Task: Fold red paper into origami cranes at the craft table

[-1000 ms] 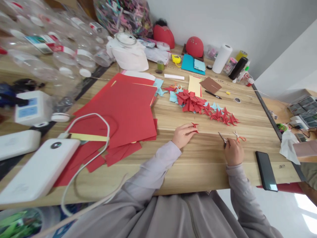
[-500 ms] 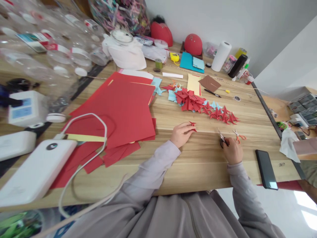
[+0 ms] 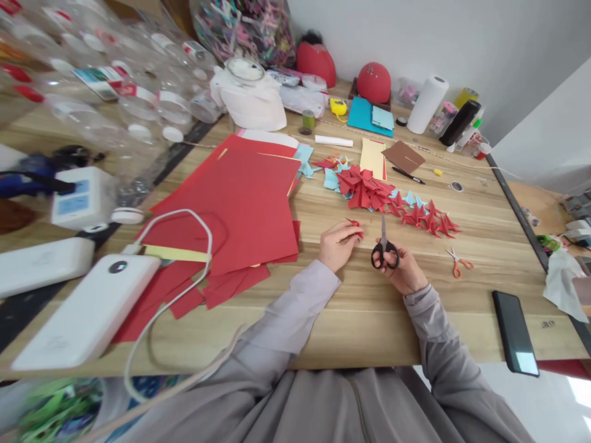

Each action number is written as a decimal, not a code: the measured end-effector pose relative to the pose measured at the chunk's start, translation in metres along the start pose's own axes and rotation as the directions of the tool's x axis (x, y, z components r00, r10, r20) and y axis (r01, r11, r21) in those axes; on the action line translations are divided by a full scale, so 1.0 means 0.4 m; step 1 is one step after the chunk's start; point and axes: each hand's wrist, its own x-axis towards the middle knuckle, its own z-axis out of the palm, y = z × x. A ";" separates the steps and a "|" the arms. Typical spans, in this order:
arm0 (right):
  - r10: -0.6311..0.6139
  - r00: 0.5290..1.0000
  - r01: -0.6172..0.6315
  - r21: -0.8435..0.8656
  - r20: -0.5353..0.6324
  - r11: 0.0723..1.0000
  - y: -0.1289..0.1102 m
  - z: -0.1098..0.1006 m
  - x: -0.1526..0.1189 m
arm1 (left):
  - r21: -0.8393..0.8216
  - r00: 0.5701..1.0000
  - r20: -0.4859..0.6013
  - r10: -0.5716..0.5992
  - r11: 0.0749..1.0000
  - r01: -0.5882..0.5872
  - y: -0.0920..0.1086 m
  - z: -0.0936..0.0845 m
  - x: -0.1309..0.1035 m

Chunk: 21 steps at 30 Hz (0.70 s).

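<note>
My left hand (image 3: 339, 243) pinches a small folded red paper piece (image 3: 356, 226), maybe a crane, just above the table. To its right, my right hand (image 3: 402, 269) grips black-handled scissors (image 3: 384, 245) by the finger loops, blades together and pointing away from me. Beyond both hands lies a pile of red folded paper cranes (image 3: 364, 189), with light blue ones (image 3: 410, 198) among them. Orange-handled scissors (image 3: 458, 263) lie with their blades slightly apart, right of my right hand.
Large red paper sheets (image 3: 249, 203) cover the left of the table, with a white power bank (image 3: 92, 314) and its cable beside them. Plastic bottles (image 3: 138, 101) crowd the far left. A phone (image 3: 514, 332) lies near the right front edge. A black pen (image 3: 408, 176) rests beside brown paper (image 3: 404, 156).
My right hand has lifted the black scissors off the table and brought them left, near my left hand. My left hand still holds the red paper piece. The view has shifted slightly.
</note>
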 end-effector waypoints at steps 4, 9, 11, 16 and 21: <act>-0.012 1.000 0.010 -0.069 -0.026 0.998 0.023 0.001 -0.016 | 0.062 0.999 -0.033 0.020 0.998 -0.018 -0.013 -0.001 0.007; 0.014 1.000 -0.012 -0.142 0.012 0.990 0.029 -0.007 -0.041 | 0.159 0.994 0.022 0.106 0.981 -0.108 -0.018 0.002 0.010; 0.050 0.998 -0.044 -0.183 0.025 0.982 0.031 -0.010 -0.043 | 0.176 0.991 0.039 0.132 0.975 -0.136 -0.019 0.000 0.010; 0.097 0.994 -0.085 -0.220 0.044 0.972 0.038 -0.013 -0.038 | 0.173 0.984 0.074 0.164 0.969 -0.175 -0.026 -0.001 0.008; 0.078 0.997 -0.070 -0.246 0.023 0.967 0.036 -0.011 -0.035 | 0.162 0.978 0.126 0.167 0.969 -0.187 -0.028 0.001 0.004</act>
